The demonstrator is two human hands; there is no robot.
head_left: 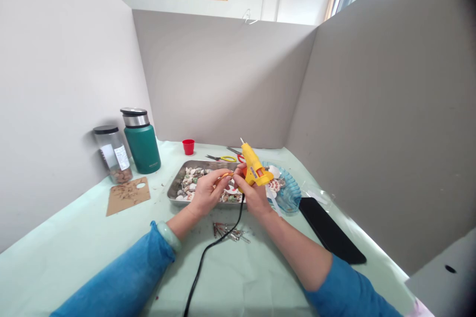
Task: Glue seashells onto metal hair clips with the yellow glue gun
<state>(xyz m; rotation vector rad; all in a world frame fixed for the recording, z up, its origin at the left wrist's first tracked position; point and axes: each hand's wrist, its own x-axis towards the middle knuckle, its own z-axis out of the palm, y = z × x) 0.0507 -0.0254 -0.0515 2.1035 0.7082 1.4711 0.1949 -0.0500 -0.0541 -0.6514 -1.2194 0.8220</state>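
Over a metal tray (174,193) of small shells, both hands meet near the middle. My left hand (208,189) is closed in a pinch on a small orange piece (225,175). Wrapped round a yellow glue gun (254,164) is my right hand (253,196); its fingertips come close to the orange piece, and whether they touch it is hard to tell. The gun's nozzle points up and away, and its black cord (211,246) runs down toward the front edge.
A green bottle (142,146), a clear jar (113,156) and brown cardboard (128,196) stand or lie left. Behind are a red cup (188,147) and scissors (227,159). Rightward: blue dish (292,190), black slab (330,230). Metal clips (231,232) lie in front.
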